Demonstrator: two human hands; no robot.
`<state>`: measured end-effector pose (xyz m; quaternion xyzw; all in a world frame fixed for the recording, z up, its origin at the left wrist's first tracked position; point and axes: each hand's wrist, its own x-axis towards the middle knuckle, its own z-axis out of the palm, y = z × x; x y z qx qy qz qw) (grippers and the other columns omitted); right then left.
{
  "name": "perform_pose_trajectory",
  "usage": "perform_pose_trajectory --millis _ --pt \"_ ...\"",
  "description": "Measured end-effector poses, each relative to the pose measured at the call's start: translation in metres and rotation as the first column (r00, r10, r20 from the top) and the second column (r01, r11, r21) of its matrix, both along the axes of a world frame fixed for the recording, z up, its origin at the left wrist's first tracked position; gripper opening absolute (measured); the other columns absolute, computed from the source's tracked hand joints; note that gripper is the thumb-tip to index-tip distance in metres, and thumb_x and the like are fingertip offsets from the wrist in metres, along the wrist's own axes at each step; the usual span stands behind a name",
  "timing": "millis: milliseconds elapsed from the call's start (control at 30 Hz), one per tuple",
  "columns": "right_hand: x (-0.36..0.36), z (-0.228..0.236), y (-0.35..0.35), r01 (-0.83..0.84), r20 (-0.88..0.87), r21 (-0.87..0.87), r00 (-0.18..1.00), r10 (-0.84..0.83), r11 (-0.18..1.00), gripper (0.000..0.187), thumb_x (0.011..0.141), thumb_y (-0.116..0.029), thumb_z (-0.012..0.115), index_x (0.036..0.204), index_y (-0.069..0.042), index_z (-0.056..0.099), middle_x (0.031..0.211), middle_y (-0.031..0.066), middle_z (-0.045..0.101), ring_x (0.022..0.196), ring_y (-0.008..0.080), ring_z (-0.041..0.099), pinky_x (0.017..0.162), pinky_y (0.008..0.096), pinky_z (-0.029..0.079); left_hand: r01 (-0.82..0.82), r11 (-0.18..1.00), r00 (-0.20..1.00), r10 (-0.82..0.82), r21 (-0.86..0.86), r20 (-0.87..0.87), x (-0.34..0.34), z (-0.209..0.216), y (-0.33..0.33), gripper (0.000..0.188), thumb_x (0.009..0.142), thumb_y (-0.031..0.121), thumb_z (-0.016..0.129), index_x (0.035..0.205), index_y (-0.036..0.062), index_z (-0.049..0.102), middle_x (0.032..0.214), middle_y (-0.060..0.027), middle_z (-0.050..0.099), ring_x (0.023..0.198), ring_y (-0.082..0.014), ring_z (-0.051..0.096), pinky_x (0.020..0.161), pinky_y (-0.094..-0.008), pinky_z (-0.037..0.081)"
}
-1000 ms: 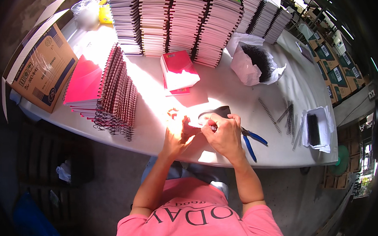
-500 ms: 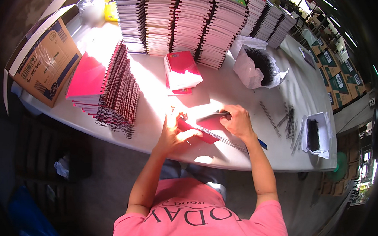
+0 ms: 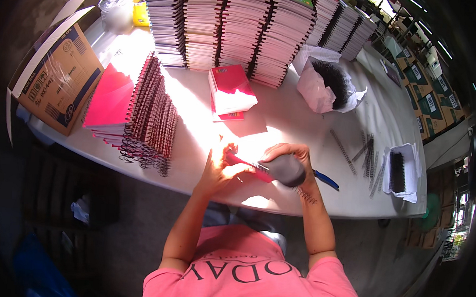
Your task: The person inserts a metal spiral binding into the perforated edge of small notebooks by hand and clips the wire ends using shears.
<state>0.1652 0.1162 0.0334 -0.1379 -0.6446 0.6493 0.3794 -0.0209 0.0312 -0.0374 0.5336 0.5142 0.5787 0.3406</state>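
My left hand (image 3: 220, 166) grips a small red-covered notebook (image 3: 261, 174) near the table's front edge, thumb along its edge. A spiral binding coil (image 3: 306, 195) runs along that edge, its free end sticking out to the right under my right wrist. My right hand (image 3: 286, 153) is closed on a dark grey tool with a rounded, paddle-like end (image 3: 289, 171), held against the coil side of the notebook; its exact kind does not show. Just right of that hand lies a blue-handled tool (image 3: 326, 179). Bright sunlight washes out part of my left fingers.
Coil-bound red notebooks (image 3: 148, 117) stand stacked at left beside an open cardboard box (image 3: 64, 80). Tall stacks of bound books (image 3: 244, 30) line the back. Small red books (image 3: 233, 89) lie mid-table. Loose coils (image 3: 368, 155), a paper-wrapped coil bundle (image 3: 327, 88) and a white box of coils (image 3: 401, 168) are at right.
My right hand has turned and come nearer, bringing the grey tool's rounded end into view over the coil. The blue-handled tool shows more. My left hand keeps its hold on the notebook.
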Motion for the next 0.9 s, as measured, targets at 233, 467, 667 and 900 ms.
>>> perform_pose_trajectory --millis 233,467,667,900 --pt "0.001 0.008 0.004 -0.15 -0.019 0.16 0.988 0.155 0.976 0.016 0.07 0.008 0.068 0.084 -0.001 0.069 0.081 0.0097 0.068 0.078 0.014 0.064 0.074 0.0256 0.049 0.013 1.0 0.977 -0.015 0.012 0.212 0.004 0.004 0.003 0.056 0.062 0.022 0.083 0.102 0.0011 0.049 0.091 -0.011 0.047 0.082 -0.0231 0.049 0.07 -0.0359 0.044" --pt "0.001 0.015 0.02 -0.065 0.08 0.05 0.995 0.061 0.997 0.016 0.07 0.006 0.071 0.083 -0.001 0.069 0.078 0.0065 0.068 0.077 0.0131 0.063 0.073 0.0268 0.049 0.106 0.988 0.993 -0.099 0.115 -0.067 -0.001 0.019 0.008 0.059 0.071 0.002 0.076 0.118 0.0024 0.04 0.097 -0.0054 0.041 0.083 -0.016 0.053 0.076 -0.0326 0.057" --pt "0.005 -0.017 0.015 0.159 0.3 0.179 0.931 -0.207 0.971 0.015 0.069 0.009 0.066 0.08 -0.001 0.068 0.073 0.0043 0.066 0.071 0.0118 0.062 0.067 0.0254 0.049 0.129 0.99 0.991 -0.13 0.058 0.028 -0.004 -0.008 0.007 0.053 0.072 -0.004 0.072 0.114 0.004 0.04 0.093 -0.0065 0.044 0.083 -0.0171 0.058 0.07 -0.0323 0.059" --pt "-0.005 -0.009 0.017 0.134 0.248 0.195 0.952 -0.181 0.972 0.016 0.069 0.011 0.064 0.079 -0.001 0.068 0.076 0.0064 0.066 0.075 0.0125 0.062 0.07 0.026 0.049 0.144 0.981 0.987 -0.152 0.133 0.054 -0.004 -0.001 0.009 0.058 0.074 0.0 0.073 0.119 0.0032 0.037 0.098 -0.0086 0.046 0.092 -0.0196 0.059 0.074 -0.0321 0.054"
